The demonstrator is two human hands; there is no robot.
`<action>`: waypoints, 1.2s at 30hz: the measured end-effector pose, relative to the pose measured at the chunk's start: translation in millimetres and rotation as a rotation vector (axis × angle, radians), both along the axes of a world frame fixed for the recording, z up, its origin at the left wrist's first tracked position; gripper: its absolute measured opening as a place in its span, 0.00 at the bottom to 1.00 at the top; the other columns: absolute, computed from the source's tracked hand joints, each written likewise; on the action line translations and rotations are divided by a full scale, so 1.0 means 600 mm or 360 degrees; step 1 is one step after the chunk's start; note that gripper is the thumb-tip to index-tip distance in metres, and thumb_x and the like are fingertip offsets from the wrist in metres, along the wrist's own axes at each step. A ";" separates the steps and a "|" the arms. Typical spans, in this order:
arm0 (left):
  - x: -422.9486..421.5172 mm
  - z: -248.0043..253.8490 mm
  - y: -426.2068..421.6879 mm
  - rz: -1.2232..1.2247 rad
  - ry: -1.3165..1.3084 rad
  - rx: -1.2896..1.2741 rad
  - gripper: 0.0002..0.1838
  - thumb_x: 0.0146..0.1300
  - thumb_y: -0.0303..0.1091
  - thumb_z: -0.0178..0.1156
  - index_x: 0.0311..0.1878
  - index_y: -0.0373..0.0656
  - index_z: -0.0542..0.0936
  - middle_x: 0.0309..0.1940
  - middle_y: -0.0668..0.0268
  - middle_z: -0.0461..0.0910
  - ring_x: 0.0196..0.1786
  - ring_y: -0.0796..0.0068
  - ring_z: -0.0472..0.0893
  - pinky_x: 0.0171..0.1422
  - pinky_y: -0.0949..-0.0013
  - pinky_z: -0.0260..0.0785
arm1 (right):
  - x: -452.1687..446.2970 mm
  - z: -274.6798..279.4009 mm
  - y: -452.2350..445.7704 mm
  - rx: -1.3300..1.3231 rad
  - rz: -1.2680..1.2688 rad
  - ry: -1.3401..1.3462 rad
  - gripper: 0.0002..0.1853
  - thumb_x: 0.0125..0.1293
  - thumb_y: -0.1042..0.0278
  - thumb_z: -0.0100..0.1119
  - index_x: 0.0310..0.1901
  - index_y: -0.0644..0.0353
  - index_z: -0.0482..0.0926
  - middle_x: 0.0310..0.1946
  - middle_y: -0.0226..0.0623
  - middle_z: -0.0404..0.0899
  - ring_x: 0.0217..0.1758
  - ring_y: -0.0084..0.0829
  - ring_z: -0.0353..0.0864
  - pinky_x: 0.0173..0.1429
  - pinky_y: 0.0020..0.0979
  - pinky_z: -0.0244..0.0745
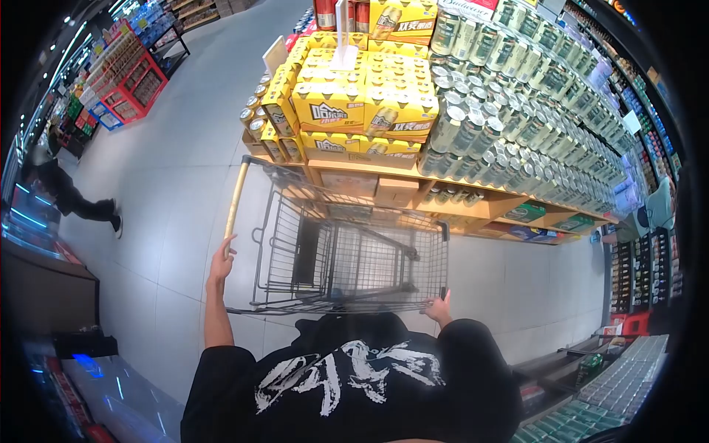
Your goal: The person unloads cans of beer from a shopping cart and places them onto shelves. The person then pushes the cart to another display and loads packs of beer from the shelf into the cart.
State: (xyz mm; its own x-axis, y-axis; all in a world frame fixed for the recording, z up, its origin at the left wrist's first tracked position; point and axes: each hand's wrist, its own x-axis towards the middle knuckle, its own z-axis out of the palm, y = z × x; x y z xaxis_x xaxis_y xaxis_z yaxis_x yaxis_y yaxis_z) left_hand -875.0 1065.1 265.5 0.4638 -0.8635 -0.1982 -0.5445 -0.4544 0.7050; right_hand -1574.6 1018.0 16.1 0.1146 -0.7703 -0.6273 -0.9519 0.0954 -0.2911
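Note:
A wire shopping cart [369, 258] stands sideways before me and looks empty. My left hand [222, 258] is closed around the near end of its pale yellow handle bar [237, 196], on the cart's left. At the cart's near right corner, my right hand [439, 307] grips the rim of the wire basket, its fingers partly hidden. Beyond the cart rises a display with yellow beer packs [329, 107] stacked on a wooden shelf [399, 190].
Many green and silver cans [517, 140] are stacked at the right of the display. A person in dark clothes [70, 196] walks at the far left. Shelves with a red frame [133, 85] stand at the back left. More packs [620, 384] lie at the lower right.

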 end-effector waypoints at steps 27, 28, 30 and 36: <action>0.073 0.000 -0.038 0.0181 -0.0392 -0.0052 0.28 0.68 0.23 0.55 0.66 0.68 0.77 0.59 0.62 0.81 0.62 0.60 0.80 0.65 0.58 0.73 | 0.231 -0.027 -0.026 0.0209 0.0343 -0.0234 0.28 0.50 0.75 0.55 0.55 0.44 0.85 0.49 0.49 0.85 0.57 0.49 0.83 0.63 0.45 0.78; 0.073 -0.002 -0.038 0.0189 -0.0375 -0.0037 0.28 0.68 0.23 0.54 0.66 0.68 0.77 0.58 0.62 0.81 0.61 0.59 0.81 0.65 0.58 0.73 | 0.235 -0.011 -0.040 0.0291 0.0509 -0.0198 0.31 0.49 0.77 0.52 0.58 0.43 0.84 0.51 0.50 0.85 0.56 0.47 0.84 0.61 0.42 0.79; 0.067 -0.003 -0.033 0.0191 -0.0376 -0.0007 0.28 0.69 0.23 0.54 0.66 0.68 0.77 0.57 0.62 0.82 0.60 0.60 0.82 0.64 0.58 0.74 | 0.232 0.001 -0.061 0.0580 0.0461 -0.0251 0.33 0.50 0.79 0.51 0.59 0.42 0.84 0.49 0.50 0.86 0.55 0.45 0.85 0.59 0.40 0.81; 0.049 -0.003 -0.041 0.0197 -0.0724 0.0083 0.28 0.69 0.25 0.54 0.67 0.71 0.75 0.50 0.65 0.83 0.49 0.61 0.85 0.54 0.57 0.77 | 0.239 0.043 -0.109 0.0542 0.0141 -0.0439 0.32 0.52 0.84 0.50 0.61 0.53 0.80 0.50 0.47 0.85 0.52 0.38 0.85 0.55 0.36 0.82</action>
